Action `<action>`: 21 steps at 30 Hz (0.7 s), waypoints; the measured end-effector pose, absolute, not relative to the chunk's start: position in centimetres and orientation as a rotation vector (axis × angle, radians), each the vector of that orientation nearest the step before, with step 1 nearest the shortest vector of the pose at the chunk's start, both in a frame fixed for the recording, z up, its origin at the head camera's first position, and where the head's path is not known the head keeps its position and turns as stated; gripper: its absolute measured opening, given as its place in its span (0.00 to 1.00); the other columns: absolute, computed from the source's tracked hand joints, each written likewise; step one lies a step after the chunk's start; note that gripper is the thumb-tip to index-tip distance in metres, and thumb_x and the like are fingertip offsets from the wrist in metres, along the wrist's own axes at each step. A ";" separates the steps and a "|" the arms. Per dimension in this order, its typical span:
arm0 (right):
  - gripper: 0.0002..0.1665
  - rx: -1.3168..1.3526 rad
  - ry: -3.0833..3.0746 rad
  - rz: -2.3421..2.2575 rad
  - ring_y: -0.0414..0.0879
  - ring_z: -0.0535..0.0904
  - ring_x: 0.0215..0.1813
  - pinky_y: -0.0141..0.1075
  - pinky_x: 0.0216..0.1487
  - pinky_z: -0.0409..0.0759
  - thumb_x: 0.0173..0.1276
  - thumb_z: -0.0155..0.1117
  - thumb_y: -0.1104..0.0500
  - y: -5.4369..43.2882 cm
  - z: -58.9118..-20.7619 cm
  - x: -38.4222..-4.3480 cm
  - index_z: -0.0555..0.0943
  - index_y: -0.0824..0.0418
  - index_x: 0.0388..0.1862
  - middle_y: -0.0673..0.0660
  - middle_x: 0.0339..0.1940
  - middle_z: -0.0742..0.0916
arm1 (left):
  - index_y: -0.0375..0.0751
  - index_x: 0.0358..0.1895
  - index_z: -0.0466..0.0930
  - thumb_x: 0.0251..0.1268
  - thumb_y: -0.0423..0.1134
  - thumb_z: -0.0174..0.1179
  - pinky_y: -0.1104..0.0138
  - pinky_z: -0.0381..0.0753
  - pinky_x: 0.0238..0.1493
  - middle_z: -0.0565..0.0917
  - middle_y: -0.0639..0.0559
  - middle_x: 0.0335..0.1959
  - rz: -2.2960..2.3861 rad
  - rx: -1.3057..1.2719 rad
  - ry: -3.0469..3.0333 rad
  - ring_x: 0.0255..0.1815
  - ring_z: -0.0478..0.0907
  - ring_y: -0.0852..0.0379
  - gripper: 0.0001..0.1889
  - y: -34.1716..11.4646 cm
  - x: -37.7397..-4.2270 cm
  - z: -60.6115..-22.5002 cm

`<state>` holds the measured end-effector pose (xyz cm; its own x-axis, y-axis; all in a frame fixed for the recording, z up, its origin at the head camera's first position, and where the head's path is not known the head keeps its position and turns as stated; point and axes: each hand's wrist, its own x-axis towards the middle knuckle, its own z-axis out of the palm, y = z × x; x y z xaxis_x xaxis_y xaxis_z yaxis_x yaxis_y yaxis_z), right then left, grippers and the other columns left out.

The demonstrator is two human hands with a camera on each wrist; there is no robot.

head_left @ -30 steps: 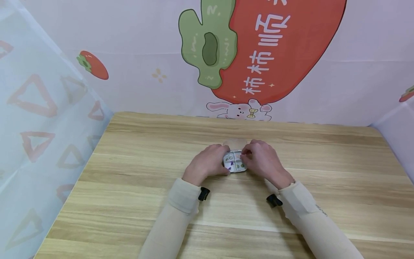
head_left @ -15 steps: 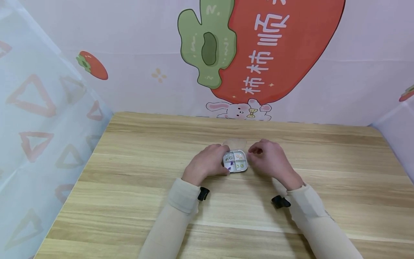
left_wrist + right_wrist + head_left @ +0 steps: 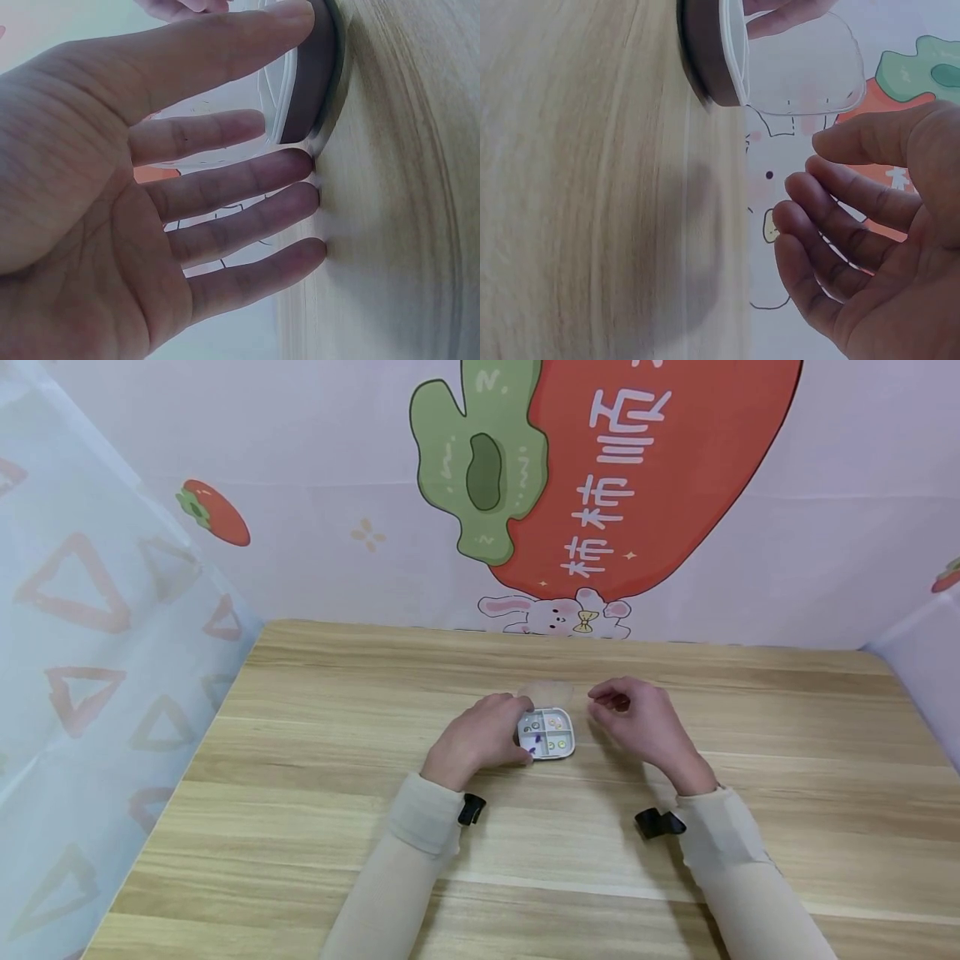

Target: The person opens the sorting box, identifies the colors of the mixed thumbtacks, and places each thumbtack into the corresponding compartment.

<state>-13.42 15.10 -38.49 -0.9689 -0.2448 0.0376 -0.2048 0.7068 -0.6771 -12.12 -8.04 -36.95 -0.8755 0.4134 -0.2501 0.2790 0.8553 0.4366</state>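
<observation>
A small white compartment box (image 3: 556, 752) lies on the table, its inside divided by a cross-shaped wall. Tiny ring-like pieces and purple bits sit in the compartments, too small to identify. The clear lid (image 3: 814, 71) stands raised at the back of the box. My left hand (image 3: 480, 735) holds the box by its left side, thumb at the near edge and index finger at the far edge; in the left wrist view the thumb (image 3: 225, 56) touches the dark outer wall. To the right of the box, my right hand (image 3: 645, 722) hovers with loosely bent fingers, and nothing shows between them.
The wooden table (image 3: 300, 827) runs back to a printed cloth wall (image 3: 315, 435) with a persimmon and a rabbit. Another cloth (image 3: 97, 610) hangs along the left side. Each wrist carries a black strap-like mount (image 3: 472, 810).
My right hand has drawn back from the right compartments and moved right, away from the box, its fingers loosening. The left hand stays on the box, which has not moved.
</observation>
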 end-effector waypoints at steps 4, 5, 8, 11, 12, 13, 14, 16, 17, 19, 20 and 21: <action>0.12 -0.390 2.813 -1.187 0.54 0.82 0.46 0.49 0.49 0.81 0.72 0.65 0.65 15.1 -38.6 -13.5 0.84 0.66 0.52 0.61 0.47 0.87 | 0.38 0.62 0.78 0.52 0.42 0.80 0.62 0.77 0.49 0.82 0.49 0.47 0.568 0.516 2.689 0.44 0.75 0.55 0.33 -8.0 -12.1 -36.9; 0.13 -0.397 2.801 -1.200 0.54 0.82 0.46 0.49 0.50 0.81 0.72 0.64 0.65 15.0 -38.6 -13.5 0.84 0.66 0.54 0.61 0.48 0.87 | 0.38 0.62 0.78 0.52 0.42 0.80 0.62 0.77 0.49 0.82 0.49 0.47 0.568 0.516 2.688 0.44 0.75 0.55 0.33 -8.0 -12.1 -36.9; 0.16 -0.418 2.771 -1.228 0.54 0.82 0.48 0.49 0.51 0.81 0.73 0.63 0.65 15.0 -38.8 -13.5 0.82 0.67 0.57 0.61 0.49 0.87 | 0.38 0.62 0.78 0.52 0.42 0.80 0.62 0.77 0.49 0.82 0.49 0.47 0.565 0.517 2.689 0.43 0.75 0.55 0.33 -8.0 -12.2 -37.0; 0.19 -0.428 2.745 -1.247 0.54 0.82 0.49 0.49 0.53 0.81 0.73 0.63 0.66 14.8 -38.8 -13.6 0.80 0.67 0.61 0.61 0.51 0.86 | 0.38 0.62 0.78 0.52 0.42 0.80 0.62 0.77 0.48 0.81 0.49 0.47 0.567 0.516 2.687 0.43 0.75 0.55 0.33 -8.0 -12.2 -37.0; 0.20 -0.436 2.738 -1.256 0.54 0.82 0.49 0.50 0.53 0.81 0.73 0.63 0.66 14.8 -38.8 -13.6 0.79 0.67 0.63 0.61 0.51 0.86 | 0.38 0.62 0.78 0.52 0.42 0.80 0.62 0.77 0.48 0.81 0.49 0.47 0.568 0.517 2.687 0.43 0.75 0.55 0.33 -8.0 -12.2 -37.0; 0.21 -0.442 2.731 -1.266 0.54 0.82 0.50 0.50 0.53 0.81 0.73 0.63 0.67 14.8 -38.8 -13.6 0.78 0.67 0.64 0.62 0.52 0.85 | 0.39 0.62 0.78 0.52 0.42 0.80 0.62 0.77 0.48 0.81 0.49 0.46 0.570 0.516 2.686 0.43 0.75 0.55 0.33 -8.0 -12.2 -37.0; 0.22 -0.453 2.723 -1.276 0.54 0.82 0.50 0.50 0.53 0.81 0.72 0.63 0.68 14.8 -38.8 -13.6 0.77 0.68 0.64 0.62 0.53 0.85 | 0.39 0.61 0.78 0.52 0.42 0.80 0.62 0.77 0.48 0.81 0.50 0.46 0.572 0.516 2.685 0.43 0.75 0.55 0.33 -8.0 -12.2 -37.0; 0.24 -0.472 2.706 -1.295 0.55 0.81 0.52 0.50 0.54 0.81 0.72 0.62 0.69 14.7 -38.8 -13.6 0.76 0.68 0.66 0.63 0.54 0.85 | 0.39 0.61 0.78 0.52 0.43 0.80 0.63 0.77 0.48 0.81 0.50 0.46 0.569 0.517 2.687 0.43 0.75 0.55 0.32 -8.0 -12.2 -37.0; 0.24 -0.482 2.694 -1.306 0.56 0.81 0.52 0.51 0.54 0.80 0.72 0.61 0.70 14.6 -38.8 -13.6 0.75 0.68 0.66 0.64 0.55 0.85 | 0.39 0.61 0.78 0.52 0.43 0.80 0.63 0.77 0.48 0.81 0.50 0.46 0.566 0.516 2.688 0.43 0.75 0.55 0.32 -8.0 -12.2 -37.0; 0.25 -0.493 2.673 -1.318 0.56 0.81 0.53 0.51 0.55 0.80 0.72 0.61 0.71 14.6 -38.7 -13.6 0.74 0.69 0.67 0.65 0.56 0.84 | 0.39 0.61 0.78 0.52 0.43 0.80 0.63 0.77 0.48 0.81 0.50 0.46 0.565 0.515 2.687 0.43 0.75 0.55 0.32 -8.1 -12.2 -37.0; 0.26 -0.496 2.666 -1.319 0.57 0.81 0.54 0.51 0.55 0.80 0.72 0.60 0.71 14.6 -38.7 -13.6 0.74 0.69 0.68 0.65 0.57 0.84 | 0.39 0.61 0.78 0.53 0.43 0.80 0.63 0.77 0.48 0.81 0.50 0.46 0.565 0.516 2.686 0.43 0.75 0.55 0.32 -8.1 -12.2 -37.0; 0.26 -0.495 2.661 -1.318 0.57 0.81 0.54 0.52 0.55 0.80 0.72 0.61 0.71 14.7 -38.7 -13.6 0.74 0.69 0.68 0.65 0.57 0.84 | 0.39 0.61 0.78 0.53 0.43 0.80 0.63 0.77 0.48 0.81 0.50 0.46 0.567 0.518 2.685 0.43 0.75 0.55 0.32 -8.1 -12.2 -37.0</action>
